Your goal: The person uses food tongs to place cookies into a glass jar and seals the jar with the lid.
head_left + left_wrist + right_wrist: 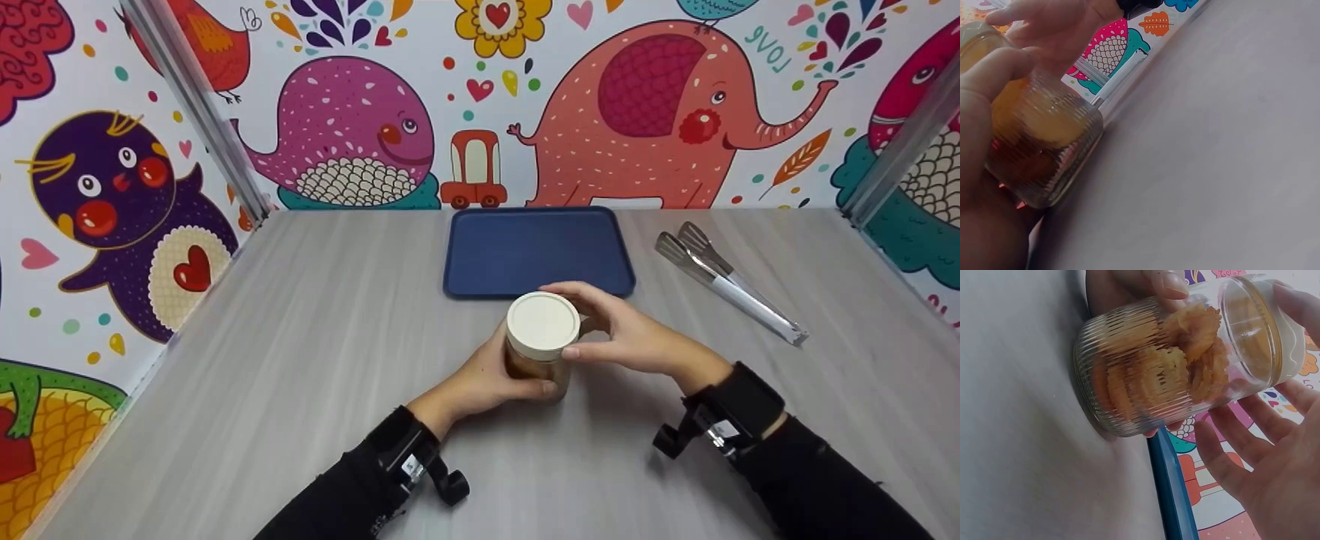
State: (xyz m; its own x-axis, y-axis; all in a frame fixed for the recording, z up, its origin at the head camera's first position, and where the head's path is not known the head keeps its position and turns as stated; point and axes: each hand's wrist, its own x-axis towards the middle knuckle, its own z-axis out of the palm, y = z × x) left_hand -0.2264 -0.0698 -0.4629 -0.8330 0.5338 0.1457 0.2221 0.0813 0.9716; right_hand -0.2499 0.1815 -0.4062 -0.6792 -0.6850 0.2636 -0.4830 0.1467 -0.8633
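A ribbed clear glass jar [1129, 382] stands upright on the table, with golden, ruffled-edged snack pieces [1157, 374] inside. Its round cream lid [543, 322] sits on top. My left hand [484, 379] grips the jar's body from the left, thumb across the near side. From the right, my right hand [637, 337] holds the lid's rim between thumb and fingers. In the right wrist view, the right thumb lies on the lid, while some fingers are spread out beside the glass. The left palm is partly hidden behind the jar.
Behind the jar lies a dark blue rectangular tray [540, 251]. Metal tongs [739, 294] with slotted heads rest to its right, their handle toward me. Walls with cartoon animals [637, 97] border the light wood-grain table [322, 315] at the back and sides.
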